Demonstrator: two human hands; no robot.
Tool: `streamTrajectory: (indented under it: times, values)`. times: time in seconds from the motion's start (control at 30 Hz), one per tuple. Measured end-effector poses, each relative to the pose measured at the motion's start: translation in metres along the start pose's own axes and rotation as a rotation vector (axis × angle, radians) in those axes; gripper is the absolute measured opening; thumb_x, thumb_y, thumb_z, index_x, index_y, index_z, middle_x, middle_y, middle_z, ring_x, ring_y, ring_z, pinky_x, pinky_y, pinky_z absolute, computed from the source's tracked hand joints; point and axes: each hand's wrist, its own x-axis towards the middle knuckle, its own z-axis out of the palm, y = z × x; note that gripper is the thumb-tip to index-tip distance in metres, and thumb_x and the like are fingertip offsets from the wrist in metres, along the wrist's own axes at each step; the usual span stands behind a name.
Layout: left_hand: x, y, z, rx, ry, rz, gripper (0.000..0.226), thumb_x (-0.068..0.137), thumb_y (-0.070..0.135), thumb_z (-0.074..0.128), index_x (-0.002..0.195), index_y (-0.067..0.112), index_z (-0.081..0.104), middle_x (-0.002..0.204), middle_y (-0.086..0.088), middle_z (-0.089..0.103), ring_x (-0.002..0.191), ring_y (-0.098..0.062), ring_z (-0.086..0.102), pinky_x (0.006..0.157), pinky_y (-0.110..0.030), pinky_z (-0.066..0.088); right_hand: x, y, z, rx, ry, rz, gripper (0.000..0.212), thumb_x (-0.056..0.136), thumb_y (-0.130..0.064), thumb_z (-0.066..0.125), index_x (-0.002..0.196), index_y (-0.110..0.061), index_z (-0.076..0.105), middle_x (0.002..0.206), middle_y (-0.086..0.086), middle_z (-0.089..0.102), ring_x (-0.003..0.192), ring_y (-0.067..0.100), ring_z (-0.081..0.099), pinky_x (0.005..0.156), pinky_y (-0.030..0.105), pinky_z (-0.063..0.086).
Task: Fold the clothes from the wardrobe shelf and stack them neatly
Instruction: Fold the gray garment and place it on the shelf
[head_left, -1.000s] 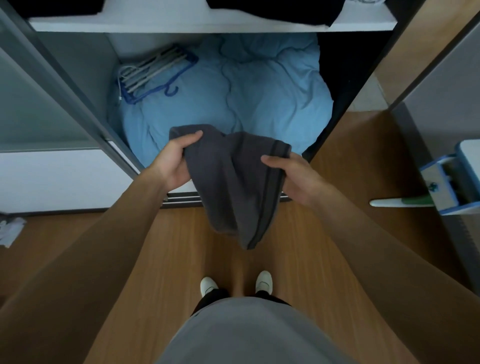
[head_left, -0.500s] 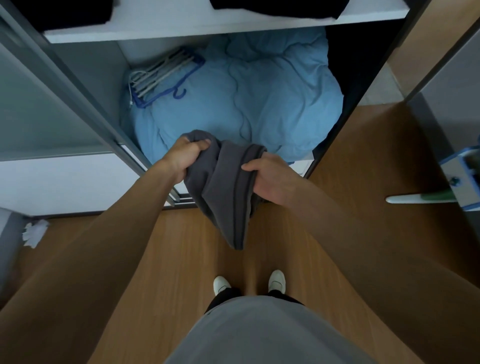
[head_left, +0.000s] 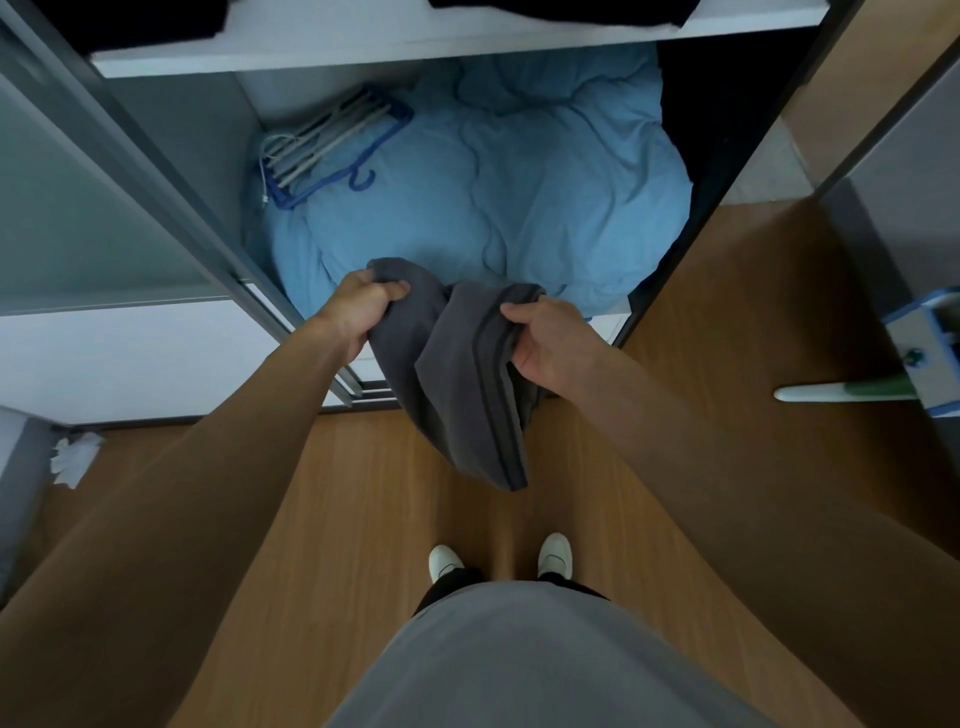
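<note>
A dark grey garment (head_left: 457, 384) hangs doubled over in front of the open wardrobe, its lower end dangling above the floor. My left hand (head_left: 358, 306) grips its upper left corner with curled fingers. My right hand (head_left: 545, 343) grips the bunched upper right edge, thumb on top. Black clothes (head_left: 561, 9) lie on the white wardrobe shelf (head_left: 363, 44) at the top, with another dark pile (head_left: 140, 21) at the shelf's left end.
A light blue duvet (head_left: 519, 197) fills the wardrobe bottom, with blue and white hangers (head_left: 327, 145) on it. The sliding door frame (head_left: 171, 208) is on the left. Crumpled white paper (head_left: 75, 457) lies on the wooden floor. A blue-and-white object (head_left: 924, 353) stands at the right.
My hands came together from a spread hold, folding the grey garment in half. Since then they have parted slightly, and the view has tilted up a little.
</note>
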Motion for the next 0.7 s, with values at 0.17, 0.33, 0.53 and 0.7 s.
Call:
streamTrajectory:
  times: [0.17, 0.33, 0.53, 0.7]
  values:
    - [0.003, 0.002, -0.005, 0.149, 0.117, 0.013, 0.019, 0.091, 0.017, 0.069, 0.107, 0.008, 0.065, 0.105, -0.011, 0.071, 0.094, -0.024, 0.068, 0.082, -0.032, 0.056, 0.01, -0.014, -0.013, -0.234, 0.268, -0.144, 0.031, 0.097, -0.001, 0.056, 0.127, 0.006, 0.057, 0.115, 0.016, 0.067, 0.108, 0.029, 0.064, 0.099, 0.041, 0.052]
    - [-0.006, 0.008, -0.013, -0.239, -0.031, -0.089, 0.047, 0.092, 0.021, 0.068, 0.135, 0.01, 0.052, 0.114, -0.006, 0.061, 0.086, -0.014, 0.068, 0.071, -0.027, 0.054, 0.008, -0.036, -0.04, -0.217, 0.272, -0.231, 0.055, 0.093, -0.001, 0.062, 0.144, -0.013, 0.045, 0.125, 0.008, 0.061, 0.107, 0.022, 0.064, 0.089, 0.032, 0.055]
    - [-0.013, 0.021, -0.012, -0.173, -0.092, -0.085, 0.031, 0.099, 0.005, 0.049, 0.12, 0.018, 0.067, 0.097, -0.007, 0.07, 0.078, -0.014, 0.068, 0.065, -0.023, 0.057, 0.007, -0.048, -0.044, -0.564, 0.068, -0.257, 0.029, 0.096, 0.003, 0.052, 0.104, -0.013, 0.074, 0.104, 0.006, 0.072, 0.098, 0.021, 0.065, 0.093, 0.036, 0.055]
    - [-0.013, 0.026, -0.011, -0.133, 0.001, -0.083, 0.031, 0.098, 0.003, 0.045, 0.112, 0.011, 0.071, 0.093, -0.005, 0.07, 0.079, -0.014, 0.066, 0.073, -0.023, 0.056, 0.011, -0.051, -0.034, -0.593, 0.062, -0.231, 0.034, 0.097, 0.004, 0.05, 0.087, -0.015, 0.076, 0.09, 0.002, 0.075, 0.086, 0.015, 0.069, 0.086, 0.031, 0.058]
